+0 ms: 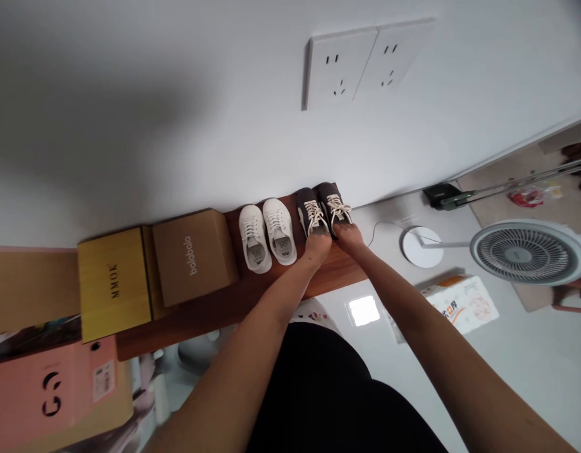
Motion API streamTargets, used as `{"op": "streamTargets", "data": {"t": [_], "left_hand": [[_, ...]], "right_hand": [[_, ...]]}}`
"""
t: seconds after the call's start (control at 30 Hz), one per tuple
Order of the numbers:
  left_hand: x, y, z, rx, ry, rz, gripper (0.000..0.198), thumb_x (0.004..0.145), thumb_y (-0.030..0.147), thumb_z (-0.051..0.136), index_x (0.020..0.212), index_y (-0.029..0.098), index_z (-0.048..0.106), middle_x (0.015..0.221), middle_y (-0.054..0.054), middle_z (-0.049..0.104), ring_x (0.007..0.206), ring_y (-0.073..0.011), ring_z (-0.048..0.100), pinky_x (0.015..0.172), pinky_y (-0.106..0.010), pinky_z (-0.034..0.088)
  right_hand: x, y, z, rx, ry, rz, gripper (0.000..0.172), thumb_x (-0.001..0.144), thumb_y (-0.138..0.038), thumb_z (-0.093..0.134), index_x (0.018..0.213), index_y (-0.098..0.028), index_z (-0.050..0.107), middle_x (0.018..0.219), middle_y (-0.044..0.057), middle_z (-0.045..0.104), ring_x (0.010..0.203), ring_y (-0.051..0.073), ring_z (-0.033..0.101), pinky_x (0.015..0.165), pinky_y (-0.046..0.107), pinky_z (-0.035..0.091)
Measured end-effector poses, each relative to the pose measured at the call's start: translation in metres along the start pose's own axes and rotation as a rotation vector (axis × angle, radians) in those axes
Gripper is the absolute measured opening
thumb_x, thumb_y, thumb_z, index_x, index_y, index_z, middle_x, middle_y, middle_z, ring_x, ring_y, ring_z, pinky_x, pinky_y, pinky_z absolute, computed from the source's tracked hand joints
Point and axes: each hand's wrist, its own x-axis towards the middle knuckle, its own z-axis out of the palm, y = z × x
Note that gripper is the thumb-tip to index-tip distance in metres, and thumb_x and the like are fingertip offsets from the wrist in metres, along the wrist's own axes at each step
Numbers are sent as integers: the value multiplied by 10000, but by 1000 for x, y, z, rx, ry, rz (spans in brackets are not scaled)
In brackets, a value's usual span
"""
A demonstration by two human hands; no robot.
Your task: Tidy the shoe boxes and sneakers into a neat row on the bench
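Observation:
A pair of dark sneakers with cream laces stands side by side at the right end of a reddish-brown wooden shelf (191,318), toes toward the wall. My left hand (318,244) grips the heel of the left dark sneaker (311,209). On the heel of the right dark sneaker (335,204) my right hand (349,236) is closed in the same way. The fingertips of both hands are partly hidden inside the shoes. Just left of them sits a pair of white sneakers, one white sneaker (253,236) beside the other white sneaker (279,229).
Left along the shelf are a brown shoebox (193,258) and a yellow shoebox (113,283), with a pink box (49,390) lower down. A white fan (526,251) stands on the floor at right, near a white printed package (464,305). Wall sockets (342,69) are above.

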Motion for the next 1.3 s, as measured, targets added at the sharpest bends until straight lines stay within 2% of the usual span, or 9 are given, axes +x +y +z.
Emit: {"op": "streamTargets", "data": {"t": [0.13,0.3,0.53,0.8,0.87,0.97,1.1,1.2,1.3], "left_hand": [[-8,-1,-6,66,-18,17,263,957,125,490,1165,56,636,1051,-214,711,1099,-301,678,981,-396,494],[-32,-8,-22,-9,66,65,261,981,252,527,1175,99,613,1118,-194,700,1137,-305,650,987,-404,477],[-120,-59,-35,-300,178,-93,222,1005,232,465,1097,221,667,1079,-71,730,1028,-198,671,926,-291,476],[-256,-172,-13,-655,315,-519,256,944,419,572,816,225,679,773,-21,698,826,-196,668,810,-293,488],[-289,-207,-5,-891,370,-695,330,933,472,578,751,204,643,699,-18,647,751,-186,646,750,-288,498],[-334,-265,6,-1418,511,-1016,284,939,460,589,848,192,612,758,-23,624,694,-151,621,695,-274,516],[-375,-345,5,-1790,822,-1275,288,987,521,488,1016,243,561,897,-32,593,773,-133,632,724,-266,551],[-384,-392,-9,-1837,895,-1268,291,987,539,453,1007,263,542,919,-21,573,795,-131,622,728,-265,555],[-384,-416,-23,-1913,919,-1209,169,954,414,533,965,245,529,837,1,559,747,-122,600,722,-267,548]], "right_hand": [[-6,-7,-6,-31,43,44,235,904,-177,538,1113,-128,633,1138,233,682,1064,333,598,907,424,414],[-21,-24,-20,40,249,199,382,891,-249,575,1254,-133,576,1246,233,620,1085,358,563,916,449,418],[-46,-76,-20,361,433,50,344,933,-326,531,1235,-175,593,1195,179,632,1128,335,571,976,454,463],[-81,-175,17,770,338,83,261,884,-383,568,1056,-205,651,1063,136,695,1037,293,646,986,467,515],[-89,-206,33,934,206,159,253,849,-417,604,1009,-227,652,1022,99,710,976,272,666,948,451,534],[-94,-260,58,1271,-120,346,265,802,-454,669,965,-247,648,971,65,717,912,245,684,885,422,559],[-82,-335,80,1672,-448,574,317,802,-493,711,986,-245,640,1048,90,699,942,216,696,841,369,575],[-61,-379,87,1860,-409,652,346,808,-551,709,990,-270,623,1024,65,695,932,200,695,804,351,590],[-45,-408,87,2009,-215,678,362,760,-547,748,959,-275,619,908,15,699,838,187,683,707,311,585]]}}
